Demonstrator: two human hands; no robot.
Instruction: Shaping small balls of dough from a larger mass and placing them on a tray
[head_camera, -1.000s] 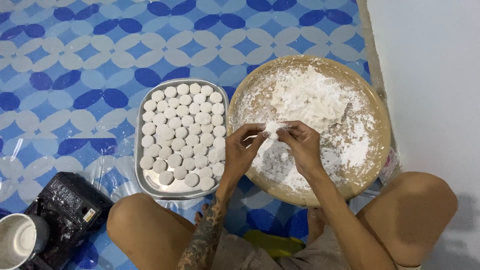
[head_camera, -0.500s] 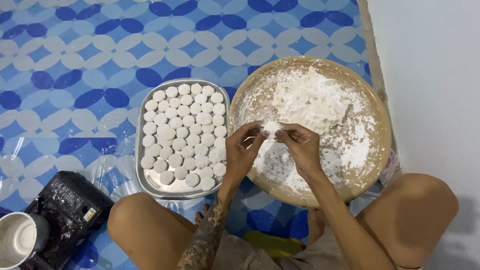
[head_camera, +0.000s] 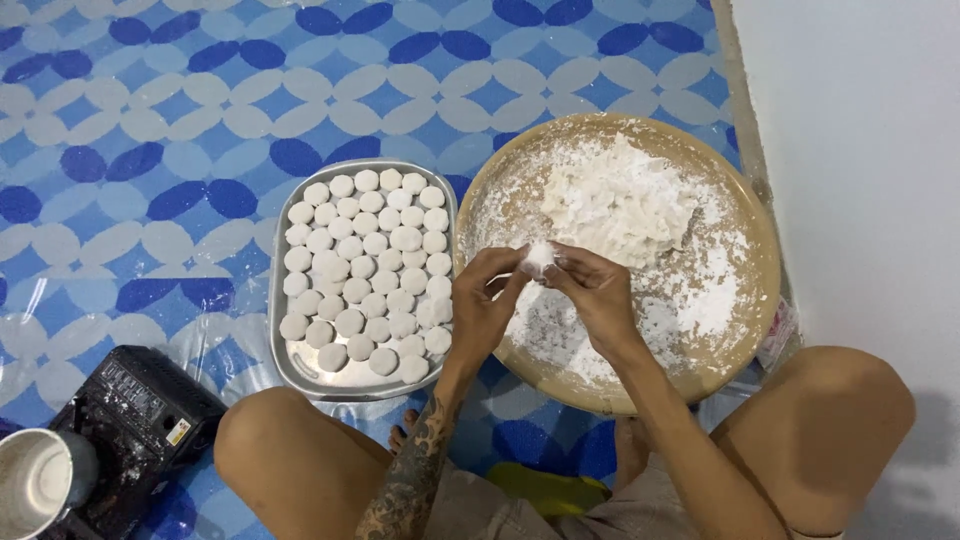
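Over the near edge of the round tan flour-dusted tray (head_camera: 755, 300), head view: one small white lump of dough (head_camera: 538, 256), pinched between the fingertips of both hands.

Left hand (head_camera: 482, 305): fingers curled inward, thumb and forefinger tips closed on the left side of the lump; remaining fingers bent loosely beneath. Wrist raised, tattooed forearm running down toward the left knee.

Right hand (head_camera: 597, 293): fingers bent and drawn together, tips pressed on the right side of the lump; palm turned down and leftward. Forearm angled down toward the right knee.

Tray contents: a heap of white dough (head_camera: 620, 200) in the far half, loose white flour scattered around it, a bare patch under the hands.

Just left of the tray, nearly touching it: rectangular shiny metal pan (head_camera: 290, 365) with rounded corners, filled with rows of small round white dough pieces (head_camera: 362, 270).

Underneath everything: blue-and-white patterned floor mat (head_camera: 150, 120) with petal shapes.

Lower left corner: black boxy appliance (head_camera: 135, 420), and a metal cup (head_camera: 40, 480) with pale inside partly overlapping it.

Right edge: plain white wall (head_camera: 860, 120).
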